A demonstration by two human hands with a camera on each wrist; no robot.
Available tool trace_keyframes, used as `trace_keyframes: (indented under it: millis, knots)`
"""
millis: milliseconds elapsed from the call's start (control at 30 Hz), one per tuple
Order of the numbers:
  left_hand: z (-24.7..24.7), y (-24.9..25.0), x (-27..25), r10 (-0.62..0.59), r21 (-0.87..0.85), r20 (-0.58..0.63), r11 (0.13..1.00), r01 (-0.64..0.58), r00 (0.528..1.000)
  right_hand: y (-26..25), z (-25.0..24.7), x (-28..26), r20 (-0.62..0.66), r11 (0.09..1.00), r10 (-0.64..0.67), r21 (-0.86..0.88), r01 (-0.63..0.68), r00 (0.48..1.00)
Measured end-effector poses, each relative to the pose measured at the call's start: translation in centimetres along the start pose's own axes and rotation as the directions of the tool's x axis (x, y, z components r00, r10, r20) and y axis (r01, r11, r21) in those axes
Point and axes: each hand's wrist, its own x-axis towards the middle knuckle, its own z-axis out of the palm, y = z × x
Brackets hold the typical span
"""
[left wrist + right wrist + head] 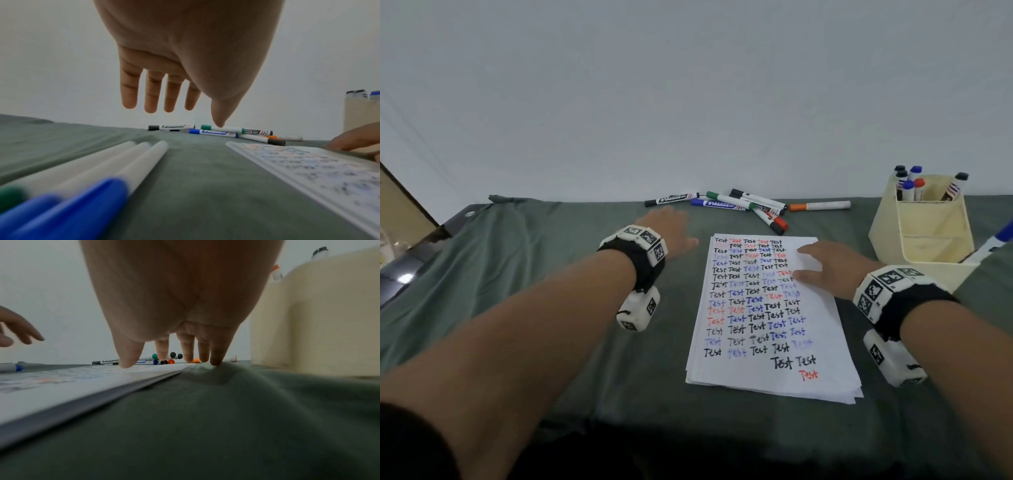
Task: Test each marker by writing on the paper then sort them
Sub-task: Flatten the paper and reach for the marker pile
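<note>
Green cloth (551,274) bears paper (774,377) reading "Test" and "Whiteboard" markers (722,204); both hands' fingers (151,97) spread, holding nothing.

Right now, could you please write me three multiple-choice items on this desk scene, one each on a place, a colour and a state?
1. Where is the loose pile of markers?
A. Beyond the far edge of the paper
B. Inside the holder
C. Under the paper

2. What colour is the last "Test" at the bottom of the sheet?
A. Blue
B. Red
C. Green

3. What is the right hand doing?
A. Gripping a marker
B. Lifting the holder
C. Resting flat on the paper

Answers:
1 A, the pile lies on the cloth past the sheet's top, left of the holder.
2 B, the lowest word is red.
3 C, its fingers lie straight on the sheet; the left hand holds nothing either.
</note>
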Motion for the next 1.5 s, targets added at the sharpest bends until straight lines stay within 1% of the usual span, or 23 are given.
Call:
trace_keyframes:
  millis: [100,233,333,467,600,700,767,833,900,1100,1167,1267,1367,1433,1500]
  knots:
    - [0.2,1.7,3.2,0.037,0.002,0.039,0.999,-0.038,0.999,0.3,0.3,0.1,0.037,1.0,0.007,-0.007,-0.007,0.999]
    - [0.8,2.0,7.2,0.003,0.032,0.079,0.999,-0.006,0.997,0.7,0.5,0.2,0.039,1.0,0.004,0.007,-0.004,0.999]
    - [1.2,1.1,10.0,-0.06,0.065,0.09,0.996,0.055,0.994,0.9,0.8,0.4,0.026,1.0,0.015,0.018,-0.015,1.0]
    - [2.2,-0.9,12.8,-0.158,0.044,0.098,0.987,0.155,0.983,0.7,1.2,0.7,0.018,0.999,0.039,0.005,-0.039,0.999]
    - [3.4,-3.0,14.4,-0.203,0.01,0.124,0.979,0.203,0.971,0.7,1.2,0.6,0.016,0.999,0.037,0.01,-0.037,0.999]
    - [3.8,-4.1,14.7,-0.203,0.009,0.064,0.979,0.203,0.977,0.6,1.1,0.5,0.009,0.999,0.043,0.028,-0.043,0.999]
    - [3.7,-4.8,14.7,-0.181,0.044,0.019,0.983,0.18,0.983,0.5,1.0,0.6,0.001,0.998,0.046,0.031,-0.046,0.999]
    - [3.5,-5.2,14.6,-0.161,0.118,0.05,0.981,0.154,0.986,0.4,1.0,0.5,-0.006,0.998,0.051,0.032,-0.051,0.999]
    - [3.3,-5.5,14.4,-0.158,0.148,0.098,0.979,0.143,0.983,0.3,1.0,0.6,-0.005,0.998,0.047,0.028,-0.047,0.999]
    - [3.3,-6.1,13.1,-0.117,0.051,0.075,0.992,0.113,0.99,0.3,1.0,0.6,-0.012,0.998,0.047,0.031,-0.046,0.999]
    - [2.9,-5.7,12.3,-0.088,-0.029,0.048,0.996,0.089,0.995,0.3,0.9,0.6,-0.013,0.998,0.046,0.038,-0.045,0.999]
    - [1.6,-4.1,10.9,-0.03,-0.139,0.004,0.99,0.03,1.0,0.1,0.7,0.6,-0.03,0.998,0.038,0.048,-0.037,0.999]
    - [0.0,-1.6,9.2,0.041,-0.202,-0.048,0.978,-0.05,0.998,-0.1,0.5,0.3,-0.068,0.997,0.022,0.07,-0.017,0.997]
    - [-1.1,0.5,7.9,0.1,-0.189,-0.062,0.976,-0.11,0.993,-0.2,0.3,0.1,-0.105,0.996,0.011,0.093,-0.001,0.994]
    - [-2.3,2.7,6.4,0.185,-0.137,-0.06,0.972,-0.192,0.981,-0.2,0.2,-0.2,-0.152,0.992,-0.002,0.126,0.022,0.988]
